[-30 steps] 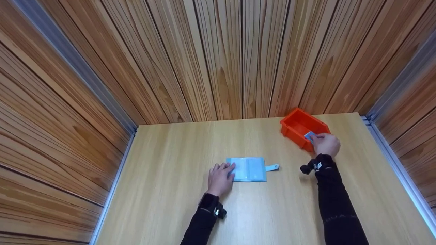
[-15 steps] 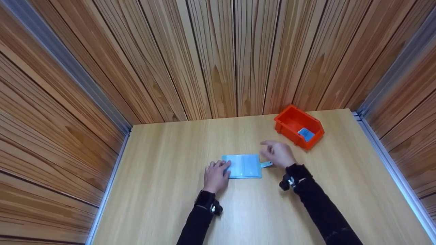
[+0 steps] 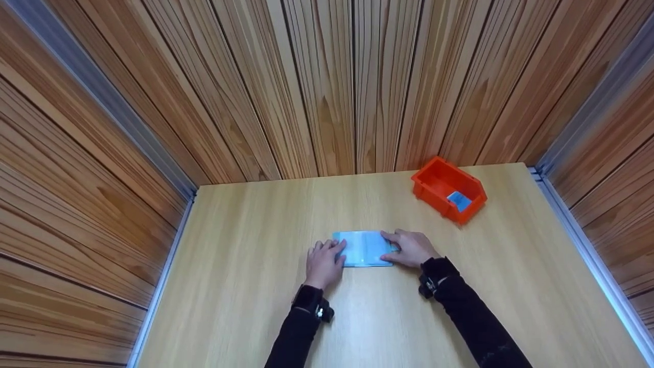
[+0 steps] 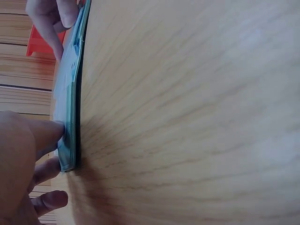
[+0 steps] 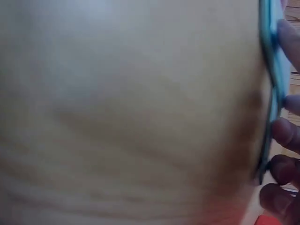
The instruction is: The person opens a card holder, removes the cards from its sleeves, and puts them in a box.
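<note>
A light blue card wallet with clear plastic pockets lies spread flat on the wooden table in the head view. My left hand rests on its left end, thumb and index finger on the cover. On the right end, my right hand touches the pockets with thumb and index fingertips set apart; its other fingers are bent beside the edge. That hand mostly covers the strap with its snap. Seen low from the left wrist, the wallet shows its thin layered edge, with my left thumb pressing near the close end.
An orange-red bin stands at the table's back right, with a small blue-and-white card in it. Wood-plank walls close off the back and both sides. Pale table surface extends around the wallet.
My right hand let go of the small card in the bin, then moved left and down to the wallet's right end. My left hand has stayed on the wallet.
</note>
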Available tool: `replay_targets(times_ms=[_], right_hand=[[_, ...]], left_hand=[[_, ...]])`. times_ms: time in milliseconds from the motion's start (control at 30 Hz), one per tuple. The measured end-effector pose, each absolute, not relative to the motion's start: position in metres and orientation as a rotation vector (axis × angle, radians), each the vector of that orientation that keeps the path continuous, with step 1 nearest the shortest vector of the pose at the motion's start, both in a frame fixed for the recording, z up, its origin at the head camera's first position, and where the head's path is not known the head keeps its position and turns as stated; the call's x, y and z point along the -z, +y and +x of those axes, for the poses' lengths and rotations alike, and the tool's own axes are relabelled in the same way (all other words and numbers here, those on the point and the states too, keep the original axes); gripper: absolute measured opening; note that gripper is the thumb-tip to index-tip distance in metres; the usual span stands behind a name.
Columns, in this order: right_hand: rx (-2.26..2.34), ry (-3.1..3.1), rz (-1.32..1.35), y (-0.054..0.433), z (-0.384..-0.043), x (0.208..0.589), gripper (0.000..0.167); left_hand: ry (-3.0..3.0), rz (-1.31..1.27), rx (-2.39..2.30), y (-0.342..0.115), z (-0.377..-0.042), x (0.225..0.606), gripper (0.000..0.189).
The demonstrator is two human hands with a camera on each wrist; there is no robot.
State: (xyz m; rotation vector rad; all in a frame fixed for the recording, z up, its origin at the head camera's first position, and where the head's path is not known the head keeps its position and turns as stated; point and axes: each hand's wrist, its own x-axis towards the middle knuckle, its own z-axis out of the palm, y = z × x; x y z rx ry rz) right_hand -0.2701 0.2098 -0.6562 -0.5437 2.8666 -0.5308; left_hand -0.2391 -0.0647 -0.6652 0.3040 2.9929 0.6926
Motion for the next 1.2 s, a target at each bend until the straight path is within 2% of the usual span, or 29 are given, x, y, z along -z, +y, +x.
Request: replay_targets(times_ms=[300, 400, 533, 600, 800, 967, 1200], right_hand=[[0.620, 2.893, -0.555, 0.211, -0.270, 0.661, 0.067], [0.746, 2.891, -0.513, 0.208, -0.269, 0.661, 0.052], [0.897, 2.900, -0.483, 0.202, -0.267, 0.660, 0.021], [0.958, 2.885, -0.472, 0.199, -0.265, 0.660, 0.014], [1.114, 2.816, -0.369, 0.195, -0.263, 0.657, 0.010], [1.182, 2.749, -0.327, 0.191, -0.262, 0.648, 0.019], [1.220, 2.683, -0.414, 0.175, -0.262, 0.640, 0.034]], left_hand=[[2.992, 0.323, -0.702, -0.065, -0.240, 0.667, 0.045], [2.988, 0.340, -0.705, -0.065, -0.241, 0.666, 0.045], [2.975, 0.364, -0.704, -0.068, -0.242, 0.665, 0.045], [2.971, 0.379, -0.695, -0.069, -0.243, 0.665, 0.044], [2.971, 0.405, -0.676, -0.073, -0.247, 0.664, 0.042], [3.048, 0.373, -0.715, -0.074, -0.250, 0.663, 0.038], [3.165, 0.324, -0.842, -0.068, -0.254, 0.652, 0.039]])
